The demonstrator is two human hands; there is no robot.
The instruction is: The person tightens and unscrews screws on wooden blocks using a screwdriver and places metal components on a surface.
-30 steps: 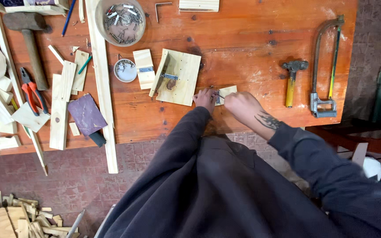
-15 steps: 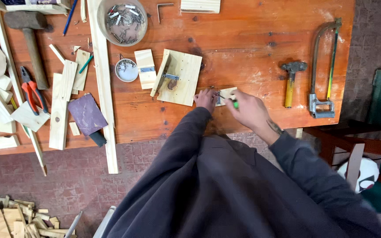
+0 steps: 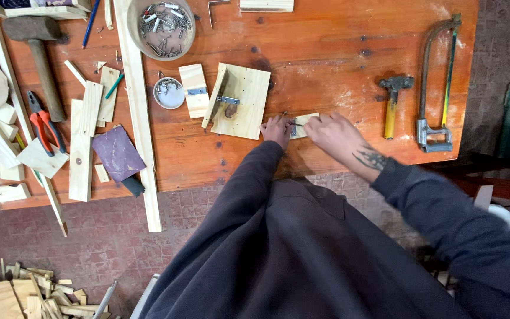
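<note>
A small pale wood block (image 3: 303,124) lies on the orange-brown workbench (image 3: 326,53) near its front edge. My left hand (image 3: 277,129) pinches a small dark metal piece (image 3: 296,124) against the block's left end. My right hand (image 3: 336,134), tattooed at the wrist, has its fingers closed on the block's right end. Whether it also holds a tool is hidden. Just left of my hands lies a square wooden board (image 3: 244,101) with a metal hinge (image 3: 228,100) and a thin slat along its left side.
A yellow-handled hammer (image 3: 392,106) and a hacksaw (image 3: 438,82) lie to the right. A bowl of nails (image 3: 162,20), a small tin (image 3: 169,93), a hinged wood piece (image 3: 195,90), a long slat (image 3: 140,112), purple sandpaper (image 3: 118,152), red pliers (image 3: 45,124) and a mallet (image 3: 36,53) are on the left.
Half a second ago my right hand was raised slightly off the block with something green in its fingers; now it is back on the block's right end. My left hand stayed in place.
</note>
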